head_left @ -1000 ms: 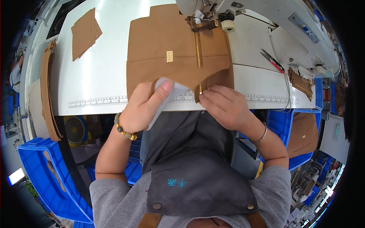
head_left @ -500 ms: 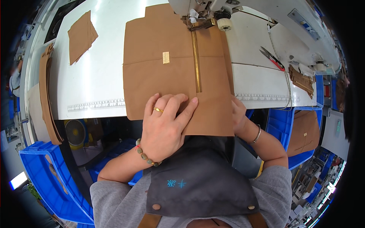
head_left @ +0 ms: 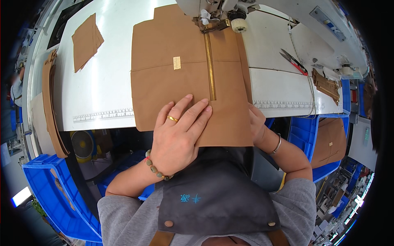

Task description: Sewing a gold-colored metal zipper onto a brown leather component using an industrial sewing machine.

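Observation:
A brown fabric panel (head_left: 156, 86) with a brass zipper (head_left: 211, 74) and a small pale patch (head_left: 177, 63) lies flat under the sewing machine's presser foot (head_left: 209, 25), its lower part reaching past the table's front edge. My left hand (head_left: 176, 135) rests palm down on the lower panel, fingers out flat and slightly apart, below the zipper's end. My right hand (head_left: 256, 125) grips the panel's right edge low down, its fingertips partly hidden by the fabric.
Cut brown pieces (head_left: 85, 41) lie at the table's upper left, with long strips (head_left: 50, 98) along its left side. Red-handled snips (head_left: 299, 69) and small brown pieces (head_left: 325, 86) sit at right. Blue bins (head_left: 299, 141) flank me. Another person (head_left: 16, 88) is at far left.
The lifted lower corner with its pale underside is now laid flat, hiding that underside. My left hand let go and spread on top; my right hand moved down and outward to the edge.

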### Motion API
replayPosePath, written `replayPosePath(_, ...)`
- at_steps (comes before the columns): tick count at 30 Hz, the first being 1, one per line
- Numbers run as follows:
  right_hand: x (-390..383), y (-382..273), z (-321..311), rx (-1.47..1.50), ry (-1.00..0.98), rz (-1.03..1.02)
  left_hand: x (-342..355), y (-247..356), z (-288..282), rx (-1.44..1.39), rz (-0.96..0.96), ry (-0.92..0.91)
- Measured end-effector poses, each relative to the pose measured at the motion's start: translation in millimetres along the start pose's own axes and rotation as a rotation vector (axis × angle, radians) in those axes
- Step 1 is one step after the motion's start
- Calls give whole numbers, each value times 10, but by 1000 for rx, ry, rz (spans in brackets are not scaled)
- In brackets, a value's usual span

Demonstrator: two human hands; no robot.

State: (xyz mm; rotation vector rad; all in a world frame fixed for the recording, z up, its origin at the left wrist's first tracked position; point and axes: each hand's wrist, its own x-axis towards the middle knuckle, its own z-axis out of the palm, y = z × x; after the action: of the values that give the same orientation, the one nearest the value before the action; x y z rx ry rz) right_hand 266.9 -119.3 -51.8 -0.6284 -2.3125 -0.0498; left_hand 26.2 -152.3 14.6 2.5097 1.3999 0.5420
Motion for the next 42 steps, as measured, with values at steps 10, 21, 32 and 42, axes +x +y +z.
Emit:
replayPosePath(10, -1, 4, 14, -20, 32, -35, 22, -9, -11, 39, 25, -32)
replayPosePath(21, -25, 91, -544, 53, -33, 140, 24, 25, -143, 75, 47, -167)
replayPosePath(32, 410, -77, -253, 125, -165, 191, 37, -13, 52, 128, 70, 1)
replayPosePath(42, 405, -85, -260, 72, -241, 66, 512, -380, -99, 0, 98, -40)
